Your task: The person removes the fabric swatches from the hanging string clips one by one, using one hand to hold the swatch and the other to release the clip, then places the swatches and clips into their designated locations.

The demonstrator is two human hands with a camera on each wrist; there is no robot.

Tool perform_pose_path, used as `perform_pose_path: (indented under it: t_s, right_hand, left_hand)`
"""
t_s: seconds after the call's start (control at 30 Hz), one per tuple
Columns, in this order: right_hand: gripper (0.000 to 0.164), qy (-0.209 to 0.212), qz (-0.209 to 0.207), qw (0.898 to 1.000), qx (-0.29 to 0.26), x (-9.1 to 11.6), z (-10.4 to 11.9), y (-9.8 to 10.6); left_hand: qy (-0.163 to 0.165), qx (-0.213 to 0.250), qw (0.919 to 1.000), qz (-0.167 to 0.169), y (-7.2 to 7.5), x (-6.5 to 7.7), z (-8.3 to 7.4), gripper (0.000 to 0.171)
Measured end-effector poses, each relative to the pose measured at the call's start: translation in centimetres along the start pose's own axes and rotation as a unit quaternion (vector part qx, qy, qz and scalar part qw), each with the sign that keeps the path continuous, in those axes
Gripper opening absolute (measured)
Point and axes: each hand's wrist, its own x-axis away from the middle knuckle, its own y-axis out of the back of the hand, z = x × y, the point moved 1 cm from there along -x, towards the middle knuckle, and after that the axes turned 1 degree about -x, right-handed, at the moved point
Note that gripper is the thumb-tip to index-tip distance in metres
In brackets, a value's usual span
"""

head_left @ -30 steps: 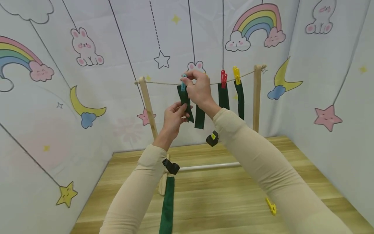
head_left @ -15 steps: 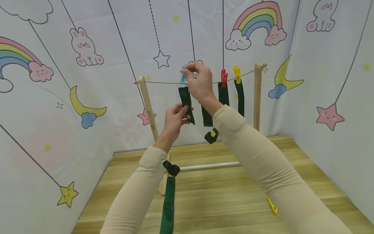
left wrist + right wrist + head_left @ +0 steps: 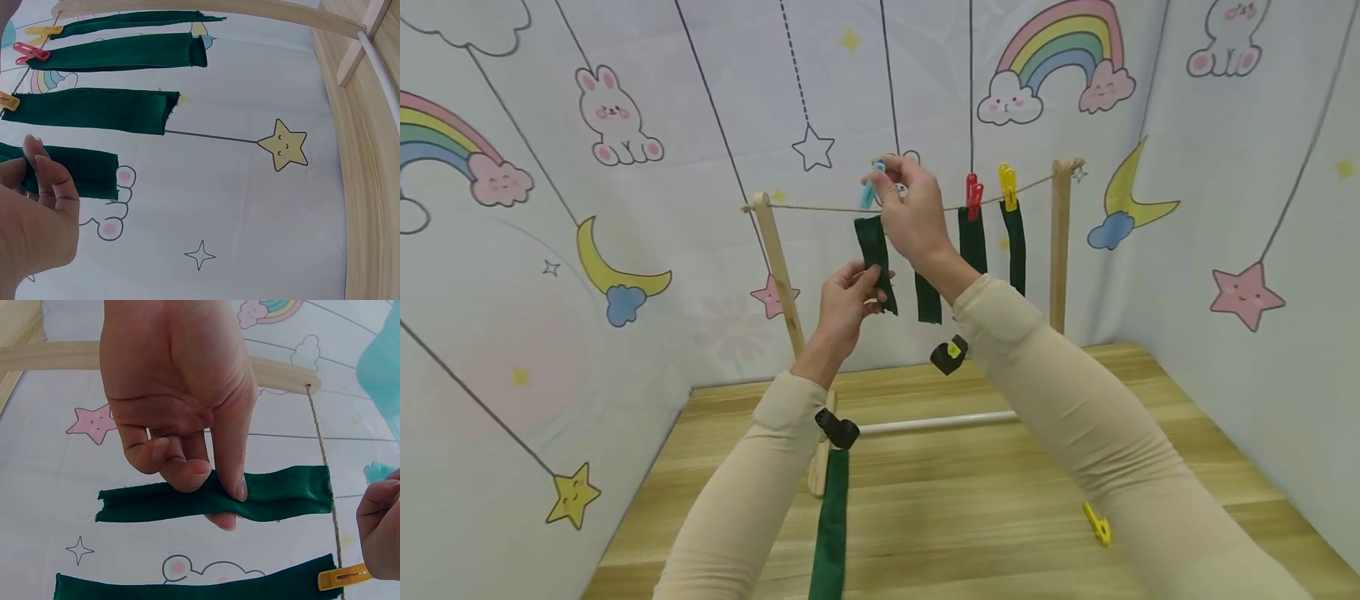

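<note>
You faced white back wall (image 3: 835, 92), lightly creased, printed with pastel rainbow (image 3: 1097, 35) and outlined star (image 3: 813, 148). Left wall (image 3: 467, 433) carried yellow star (image 3: 574, 497); right wall (image 3: 1292, 392) carried pink star (image 3: 1247, 297), each on drawn line. Below you, wood-grain surface (image 3: 970, 508) stretched between walls, pale brown with darker streaks. Light was soft, fairly even.

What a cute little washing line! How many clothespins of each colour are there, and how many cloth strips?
Light blue plastic clothespin: 1, in the right hand
Red plastic clothespin: 1
Yellow plastic clothespins: 3
Dark green cloth strips: 5, one in the left hand
Total: 10
</note>
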Motion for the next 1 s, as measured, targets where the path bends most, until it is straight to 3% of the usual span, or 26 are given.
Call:
perform_pose_path:
  t_s: [0.3, 0.47, 0.63, 0.83, 1.0]
  right_hand:
    - [0.029, -0.005, 0.023, 1.000, -0.014, 1.8, 0.1, 0.9]
    - [0.030, -0.020, 0.025, 0.999, -0.029, 3.3, -1.0, 2.1]
    - [0.031, -0.028, 0.030, 0.998, -0.047, 4.7, -2.4, 3.2]
    - [0.027, -0.030, 0.050, 0.997, -0.055, 6.2, -3.4, 4.7]
    - [0.029, -0.033, 0.064, 0.997, -0.026, 7.9, -4.4, 6.7]
  left_hand:
    - [0.018, -0.004, 0.9998, -0.009, -0.2, 0.9, 0.7, 0.015]
    - [0.029, -0.021, 0.9984, -0.044, 0.0, 1.7, 1.4, 0.014]
    - [0.028, -0.071, 0.9942, -0.076, 0.3, 2.1, 2.1, 0.030]
    - [0.012, -0.065, 0.9953, -0.070, 0.5, 2.9, 2.6, 0.037]
    - [0.027, -0.049, 0.9967, -0.058, 0.9, 3.9, 3.3, 0.037]
